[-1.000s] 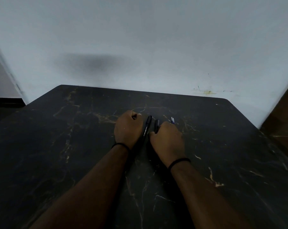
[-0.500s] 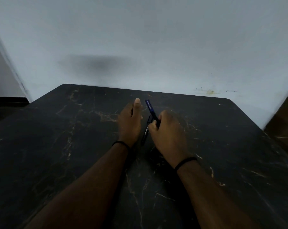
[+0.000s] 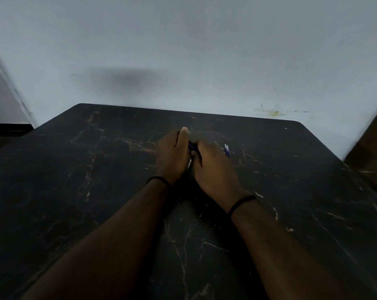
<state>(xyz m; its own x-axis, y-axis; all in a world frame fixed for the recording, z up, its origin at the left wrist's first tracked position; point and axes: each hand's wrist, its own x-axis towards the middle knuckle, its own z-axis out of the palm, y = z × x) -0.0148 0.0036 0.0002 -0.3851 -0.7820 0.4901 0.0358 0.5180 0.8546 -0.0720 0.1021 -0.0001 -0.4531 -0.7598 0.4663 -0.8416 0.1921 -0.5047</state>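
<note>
Dark blue plastic pen (image 3: 192, 146) sits bridged between our two hands at the middle of the black, gold-veined marble-look surface (image 3: 96, 191), with only a short stretch of barrel showing. Our left hand (image 3: 172, 155) is curled round its far end, the thumb laid straight toward 12 o'clock. Our right hand (image 3: 215, 169) pinches the near end, fingers tucked in. We judge that we are partway through pulling this pen apart or pushing it together. Which of the two we cannot tell, since the joint is hidden inside the grip. In the gap between the hands, at 6 o'clock of the held pen, a black pen with pale lettering (image 3: 189, 163) lies on the surface, and neither hand seems to grip it. At 2 o'clock of the right hand, just beside the knuckles, two thin blue sticks with white tips (image 3: 226, 150) lie together. They are likely refills, so some parts seem to be out already. What is left, as we read it, is finishing this pen and then dealing with the black one.
</note>
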